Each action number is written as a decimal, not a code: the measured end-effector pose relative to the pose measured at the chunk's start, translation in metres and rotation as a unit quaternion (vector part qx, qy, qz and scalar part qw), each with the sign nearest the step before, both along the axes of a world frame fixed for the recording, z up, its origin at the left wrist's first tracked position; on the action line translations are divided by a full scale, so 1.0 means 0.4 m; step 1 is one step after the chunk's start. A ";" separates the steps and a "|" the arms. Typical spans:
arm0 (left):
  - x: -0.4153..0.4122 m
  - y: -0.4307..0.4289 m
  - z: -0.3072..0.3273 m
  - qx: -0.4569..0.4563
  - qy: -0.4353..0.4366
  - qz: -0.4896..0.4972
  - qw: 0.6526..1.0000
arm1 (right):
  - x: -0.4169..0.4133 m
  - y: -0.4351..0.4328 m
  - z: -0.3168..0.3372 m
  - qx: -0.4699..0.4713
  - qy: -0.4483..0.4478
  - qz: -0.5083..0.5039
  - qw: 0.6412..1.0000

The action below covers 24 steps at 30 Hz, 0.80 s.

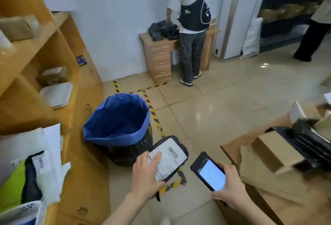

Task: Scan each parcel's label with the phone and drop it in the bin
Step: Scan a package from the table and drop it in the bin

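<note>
Parcel [172, 154], a flat black bag with a white barcode label facing up, is held over the tiled floor just beside the blue-lined bin [116, 139]. The left hand [146, 175] grips its near edge, thumb pressed across the label. The right hand [231, 188] is curled round a phone [208, 171] with a lit screen, near the parcel but not touching. Cardboard boxes [274, 151] sit at right.

Only two bare arms show of the person, at the lower edge. The left hand [145, 176] and left forearm [121, 210] are uncovered along their whole visible length. The right hand [231, 189] is bare too, with a short stretch of right wrist [250, 212] behind it.
</note>
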<state>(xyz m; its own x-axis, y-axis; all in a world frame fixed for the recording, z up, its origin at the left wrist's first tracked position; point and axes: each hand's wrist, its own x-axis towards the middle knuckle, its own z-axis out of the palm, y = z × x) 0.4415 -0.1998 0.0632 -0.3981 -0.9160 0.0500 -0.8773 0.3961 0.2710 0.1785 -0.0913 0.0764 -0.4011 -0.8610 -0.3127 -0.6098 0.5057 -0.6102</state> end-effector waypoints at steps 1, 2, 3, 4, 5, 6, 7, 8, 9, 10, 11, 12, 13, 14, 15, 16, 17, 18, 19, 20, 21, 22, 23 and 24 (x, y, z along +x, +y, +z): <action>0.030 -0.020 -0.003 0.005 0.011 0.024 1.000 | 0.018 -0.034 -0.002 0.006 0.006 0.019 1.000; 0.059 -0.042 -0.008 0.007 0.018 0.046 0.999 | 0.035 -0.069 -0.005 0.011 0.005 0.031 0.999; 0.084 -0.065 -0.011 0.010 0.022 0.067 0.997 | 0.051 -0.105 -0.007 0.015 0.000 0.037 0.999; 0.107 -0.090 -0.015 0.014 0.026 0.086 0.996 | 0.068 -0.143 -0.009 0.017 -0.003 0.045 0.999; 0.130 -0.116 -0.020 0.020 0.034 0.104 0.994 | 0.087 -0.184 -0.011 0.022 -0.003 0.053 0.998; 0.152 -0.144 -0.026 0.026 0.044 0.118 0.992 | 0.109 -0.228 -0.011 0.029 -0.001 0.061 0.998; 0.175 -0.175 -0.031 0.030 0.052 0.128 0.990 | 0.134 -0.272 -0.011 0.035 -0.002 0.064 0.997; 0.201 -0.207 -0.039 0.030 0.056 0.137 0.989 | 0.164 -0.319 -0.010 0.036 -0.006 0.065 0.997; 0.230 -0.242 -0.044 0.030 0.059 0.148 0.987 | 0.198 -0.366 -0.009 0.034 -0.012 0.068 0.997; 0.259 -0.278 -0.049 0.030 0.060 0.161 0.985 | 0.233 -0.411 -0.007 0.030 -0.017 0.074 0.997; 0.288 -0.314 -0.054 0.029 0.060 0.173 0.983 | 0.268 -0.456 -0.007 0.027 -0.021 0.082 0.996; 0.317 -0.350 -0.058 0.028 0.062 0.184 0.981 | 0.303 -0.500 -0.008 0.028 -0.025 0.089 0.995; 0.344 -0.384 -0.063 0.027 0.066 0.196 0.978 | 0.338 -0.541 -0.009 0.033 -0.029 0.095 0.995; 0.369 -0.416 -0.067 0.028 0.070 0.209 0.975 | 0.370 -0.578 -0.010 0.039 -0.035 0.099 0.994; 0.390 -0.447 -0.070 0.028 0.071 0.221 0.972 | 0.402 -0.614 -0.013 0.043 -0.042 0.103 0.993; 0.409 -0.477 -0.073 0.030 0.073 0.232 0.969 | 0.429 -0.647 -0.016 0.047 -0.048 0.107 0.992; 0.426 -0.504 -0.078 0.032 0.078 0.242 0.967 | 0.453 -0.678 -0.021 0.051 -0.053 0.112 0.991; 0.442 -0.529 -0.084 0.035 0.082 0.249 0.964 | 0.472 -0.706 -0.028 0.056 -0.057 0.120 0.990; 0.454 -0.553 -0.090 0.039 0.084 0.257 0.962 | 0.487 -0.734 -0.033 0.062 -0.060 0.127 0.988; 0.464 -0.577 -0.097 0.043 0.086 0.264 0.960 | 0.498 -0.765 -0.038 0.068 -0.062 0.132 0.987; 0.473 -0.604 -0.104 0.045 0.089 0.271 0.957 | 0.507 -0.799 -0.042 0.073 -0.062 0.135 0.986; 0.480 -0.632 -0.111 0.046 0.093 0.276 0.956 | 0.511 -0.837 -0.044 0.077 -0.062 0.138 0.985; 0.488 -0.661 -0.117 0.046 0.095 0.281 0.954 | 0.513 -0.877 -0.050 0.078 -0.061 0.143 0.985; 0.495 -0.690 -0.124 0.049 0.095 0.286 0.952 | 0.511 -0.918 -0.058 0.078 -0.059 0.149 0.984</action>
<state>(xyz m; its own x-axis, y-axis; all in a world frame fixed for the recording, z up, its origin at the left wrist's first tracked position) 0.6397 -0.4757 0.0137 0.1756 -0.9841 -0.0256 -0.8729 -0.1676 0.4582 0.3829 -0.4583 0.0533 -0.0905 -0.8728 -0.4797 -0.6751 0.4079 -0.6147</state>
